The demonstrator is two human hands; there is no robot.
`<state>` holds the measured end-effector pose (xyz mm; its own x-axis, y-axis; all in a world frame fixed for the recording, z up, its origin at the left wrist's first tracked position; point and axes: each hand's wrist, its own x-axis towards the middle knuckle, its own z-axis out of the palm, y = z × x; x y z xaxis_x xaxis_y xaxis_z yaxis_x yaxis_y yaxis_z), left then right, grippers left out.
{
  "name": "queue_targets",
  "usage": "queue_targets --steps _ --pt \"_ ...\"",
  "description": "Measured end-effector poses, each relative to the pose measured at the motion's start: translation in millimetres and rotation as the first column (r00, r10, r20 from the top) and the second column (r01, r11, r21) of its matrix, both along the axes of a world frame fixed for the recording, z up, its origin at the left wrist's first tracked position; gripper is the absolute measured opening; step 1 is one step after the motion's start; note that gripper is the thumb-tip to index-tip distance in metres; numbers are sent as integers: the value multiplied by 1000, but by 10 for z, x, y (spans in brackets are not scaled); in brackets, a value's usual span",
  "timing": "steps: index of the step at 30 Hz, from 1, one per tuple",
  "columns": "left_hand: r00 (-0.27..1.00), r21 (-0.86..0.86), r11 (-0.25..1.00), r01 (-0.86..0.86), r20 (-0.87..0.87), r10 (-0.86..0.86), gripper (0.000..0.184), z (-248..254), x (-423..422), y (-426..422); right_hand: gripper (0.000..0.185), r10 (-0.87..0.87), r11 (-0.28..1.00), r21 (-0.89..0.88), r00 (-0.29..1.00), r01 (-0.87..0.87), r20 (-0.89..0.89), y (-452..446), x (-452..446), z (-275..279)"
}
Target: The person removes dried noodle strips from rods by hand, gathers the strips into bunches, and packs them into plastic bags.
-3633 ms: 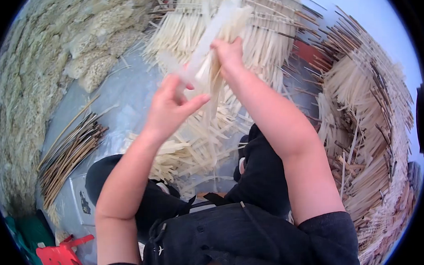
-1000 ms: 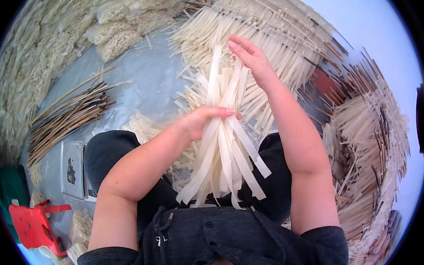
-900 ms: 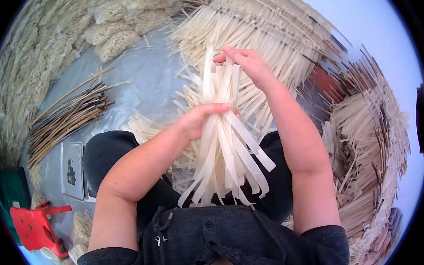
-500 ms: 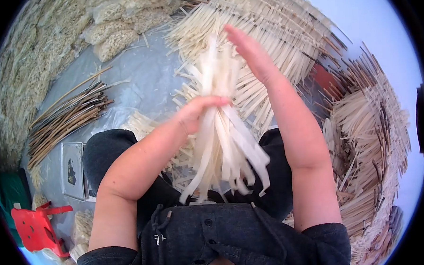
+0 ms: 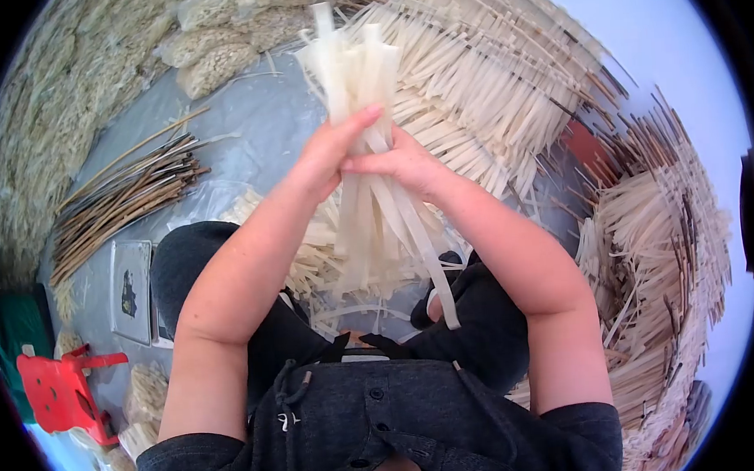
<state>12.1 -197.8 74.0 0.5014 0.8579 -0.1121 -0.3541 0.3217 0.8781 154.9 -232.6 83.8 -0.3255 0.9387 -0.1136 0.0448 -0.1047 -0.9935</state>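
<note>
Cream flat strips (image 5: 352,85) are bundled between the left hand (image 5: 327,158) and right hand (image 5: 403,163), thumbs pressed across the front, other fingers mostly hidden, where even, gentle pressure should best keep stray lengths from slipping.

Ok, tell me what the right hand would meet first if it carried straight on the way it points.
Beyond the bundle of pale strips in its grip, the right hand would probably meet the left hand first; they look close together, though depth is hard to judge.
</note>
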Motion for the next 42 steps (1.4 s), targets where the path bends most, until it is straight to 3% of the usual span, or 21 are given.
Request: queue_targets --steps 1,2,3,4,6,7,9,14,16,17,19,21,23,25,27,28,30,31,33,34,42 --pt "1000 1 1000 -6 -1 6 61 -3 -11 53 67 -57 998 21 997 56 54 6 -11 -5" --pt "909 336 942 -14 -389 152 67 -19 -35 132 59 -110 993 42 989 106 103 10 -32 -19" --pt "659 598 793 121 -646 386 72 -52 -68 197 59 -97 995 33 990 95 99 36 -36 -28" --pt "648 580 807 113 -658 383 72 -6 -102 203 55 -101 995 7 994 101 35 66 -37 -36" --pt "853 385 898 211 -521 23 80 100 -158 230 49 -92 996 -30 991 90 -96 43 -79 -2" --pt "850 375 904 204 -525 26 80 133 -171 263 49 -84 996 -41 991 80 -100 71 -144 55" --pt "937 44 980 193 -305 -171 84 187 -192 310 52 -72 991 100 988 85 -133 146 -259 115" --pt "931 41 961 273 -263 -254 86 246 -491 531 56 -140 987 60 979 151 -150 597 -481 -188" --pt "641 58 919 391 -733 -227 85 200 -740 663 61 -47 997 54 999 47 7 725 -527 -307" --pt "642 45 922 385 -731 -233 85 112 -889 744 61 -41 998 40 999 41 6 776 -529 -408" --pt "316 -97 796 598 -884 -345 79 -95 -1242 901 69 -107 993 68 982 97 154 835 -485 -691" --pt "280 -271 795 543 -834 -476 72 -545 -1589 1028 73 -97 994 69 954 80 283 835 -406 -995" --pt "287 -321 853 411 -842 -456 65 -1409 -1979 1053 76 -89 995 68 907 67 411 768 -379 -1350" --pt "157 -35 919 392 -982 -104 58 -2353 -2257 790 79 -21 999 -12 788 36 615 651 -364 -1666" --pt "21 311 823 475 -939 343 48 -3020 -2385 408 78 76 995 -97 736 -15 672 551 -459 -1699" --pt "23 299 829 473 -944 328 48 -3158 -2395 406 78 168 983 -170 677 -64 717 524 -525 -1719" --pt "302 -137 980 147 -937 -176 40 -3393 -2409 430 79 251 968 -208 600 -142 760 524 -639 -1808" --pt "305 -154 977 146 -932 -193 40 -3280 -2357 444 80 321 946 -242 518 -216 793 518 -695 -1866" --pt "734 -317 895 -314 -679 17 27 -2933 -2283 560 81 430 899 -326 440 -293 788 575 -821 -1983" --pt "764 -334 863 -379 -639 88 19 -2764 -2238 629 81 514 846 -391 357 -362 780 609 -886 -2035" --pt "601 -80 874 -479 -756 260 24 -2533 -2510 735 79 429 851 -244 347 -465 834 682 -1090 -2297"
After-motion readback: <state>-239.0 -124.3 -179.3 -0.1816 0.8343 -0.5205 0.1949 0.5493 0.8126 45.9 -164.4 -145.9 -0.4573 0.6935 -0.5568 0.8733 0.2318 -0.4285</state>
